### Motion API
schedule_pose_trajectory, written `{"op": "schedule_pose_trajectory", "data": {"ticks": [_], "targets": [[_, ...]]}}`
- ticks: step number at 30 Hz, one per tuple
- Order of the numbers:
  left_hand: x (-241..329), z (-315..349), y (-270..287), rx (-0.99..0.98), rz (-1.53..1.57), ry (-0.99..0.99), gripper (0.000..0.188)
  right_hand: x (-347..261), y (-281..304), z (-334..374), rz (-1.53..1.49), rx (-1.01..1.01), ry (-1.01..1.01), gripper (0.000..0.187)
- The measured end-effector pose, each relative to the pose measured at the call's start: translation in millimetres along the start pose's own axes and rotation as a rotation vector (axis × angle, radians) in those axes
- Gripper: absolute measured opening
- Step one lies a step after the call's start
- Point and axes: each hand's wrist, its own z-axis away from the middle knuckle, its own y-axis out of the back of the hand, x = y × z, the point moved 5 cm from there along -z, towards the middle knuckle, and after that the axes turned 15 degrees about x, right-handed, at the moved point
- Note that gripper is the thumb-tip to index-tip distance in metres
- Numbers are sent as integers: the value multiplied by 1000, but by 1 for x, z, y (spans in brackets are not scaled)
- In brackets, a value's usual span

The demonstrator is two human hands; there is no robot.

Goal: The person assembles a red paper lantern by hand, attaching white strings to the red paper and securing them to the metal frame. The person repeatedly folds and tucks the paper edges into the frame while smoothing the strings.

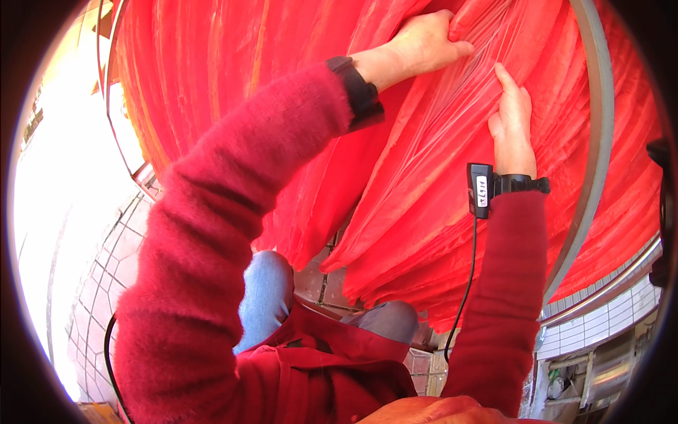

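Tiled floor [106,268], pale with dark joints, runs along the near left, washed out by strong light at the left rim; brownish tiles show between the knees at lower centre.

Head view, items:

1. Red sheets [438,212]: a thick hanging stack of thin, translucent red plastic film, pleated into long folds that fan from the far top down toward the near centre. It fills most of the frame. The lower edges end in ragged points just above the knees.

2. Grey curved bar [597,141]: a metal hoop or rail that arcs down the right side, in front of the sheets there.

3. Left hand [424,46]: far, top centre, arm stretched up in a fuzzy red sleeve with a dark wristband [360,92]. Its grip is closed, fingers curled over a fold of the red sheets, pinching it.

4. Right hand [512,120]: just right of and nearer than the left hand. Fingers are extended and lie flat against the film, forefinger pointing up along a crease; the grip is open, touching the sheets and clasping nothing.

5. Wrist device [480,189]: a small black box strapped at the right wrist, with a black cable [466,283] hanging down from it.

6. Knees in blue denim [268,290], near centre, beneath the sheets' lower edge.

7. White tiled wall and metal rails [607,311], near right corner.
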Motion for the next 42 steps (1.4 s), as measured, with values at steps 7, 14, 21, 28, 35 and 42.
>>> {"op": "schedule_pose_trajectory", "data": {"ticks": [7,14,21,28,35,42], "targets": [[22,11,-10,33,-160,-30,73,-4,-4,9,4,-44,97,35],[3,-9,-23,-65,-69,-82,53,-4,0,6,46,-5,216,35],[-4,-11,-4,-17,92,-42,27,-2,4,-2,166,129,395,37],[0,-5,14,123,66,-185,53,-7,7,-2,218,203,444,36],[42,20,39,197,-107,-784,77,-5,1,5,137,55,290,38],[48,20,18,-64,-331,-1305,30,-5,-1,6,107,22,346,35]]}}
